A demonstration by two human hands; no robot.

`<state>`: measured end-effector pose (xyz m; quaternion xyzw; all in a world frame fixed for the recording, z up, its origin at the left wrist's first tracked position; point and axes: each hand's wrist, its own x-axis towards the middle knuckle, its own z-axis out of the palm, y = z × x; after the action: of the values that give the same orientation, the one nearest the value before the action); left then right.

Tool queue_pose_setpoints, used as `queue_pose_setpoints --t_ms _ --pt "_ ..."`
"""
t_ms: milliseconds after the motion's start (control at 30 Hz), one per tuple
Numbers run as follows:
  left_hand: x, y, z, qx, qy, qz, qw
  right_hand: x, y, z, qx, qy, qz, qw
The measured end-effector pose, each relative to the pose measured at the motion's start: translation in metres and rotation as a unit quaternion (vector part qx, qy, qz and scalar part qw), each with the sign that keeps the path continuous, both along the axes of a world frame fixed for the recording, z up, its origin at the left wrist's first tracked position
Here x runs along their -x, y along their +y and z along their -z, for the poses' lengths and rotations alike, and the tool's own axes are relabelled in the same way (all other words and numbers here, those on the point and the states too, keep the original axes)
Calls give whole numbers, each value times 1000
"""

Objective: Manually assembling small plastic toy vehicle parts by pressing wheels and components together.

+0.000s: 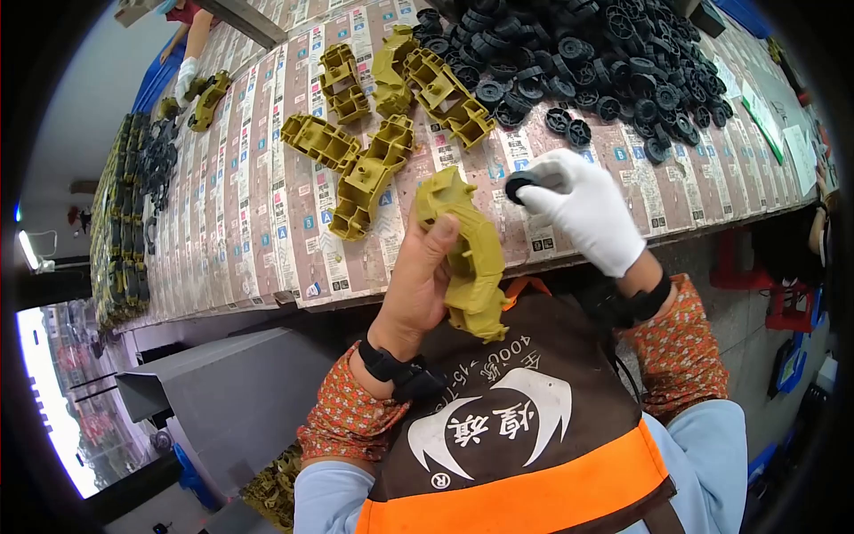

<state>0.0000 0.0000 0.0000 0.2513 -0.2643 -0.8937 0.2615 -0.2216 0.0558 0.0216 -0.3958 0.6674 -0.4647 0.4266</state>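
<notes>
My bare left hand (pixel 416 283) grips a yellow plastic toy car body (pixel 476 276), held upright over the table's front edge, thumb across its upper part. In my white-gloved right hand (pixel 583 209) a small black toy wheel (pixel 519 186) is pinched between thumb and fingers. The wheel is a short way right of the car body and apart from it. On the table beyond my hands lie several more yellow car bodies (pixel 372 178), some showing their hollow undersides. Two loose black wheels (pixel 569 126) lie beyond my right hand.
A large heap of black wheels (pixel 614 62) covers the far right of the table (pixel 240 231). Rows of assembled yellow cars (pixel 120 222) line the left end. At the far left another person's gloved hand (pixel 187 76) is by a yellow car. A grey box (pixel 240 383) stands below the table.
</notes>
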Motion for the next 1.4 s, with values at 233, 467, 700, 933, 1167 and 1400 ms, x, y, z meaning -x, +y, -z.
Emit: queue_pose_setpoints --t_ms 233,467,700,933,1167,1400 --pt "13 18 5 198 -129 -59 970 -36 7 -1 26 -142 52 988" --pt "14 22 9 267 -131 -69 952 -39 16 1 28 -128 28 991" --pt "13 25 16 279 -146 -73 946 -36 24 2 37 -125 -6 992" --pt "17 32 13 252 -144 -38 956 -47 36 7 69 65 -20 995" --pt "14 19 16 338 -189 25 921 -47 41 14 76 84 -19 993" --pt "16 10 13 304 -175 89 932 -39 40 16 43 -22 -4 999"
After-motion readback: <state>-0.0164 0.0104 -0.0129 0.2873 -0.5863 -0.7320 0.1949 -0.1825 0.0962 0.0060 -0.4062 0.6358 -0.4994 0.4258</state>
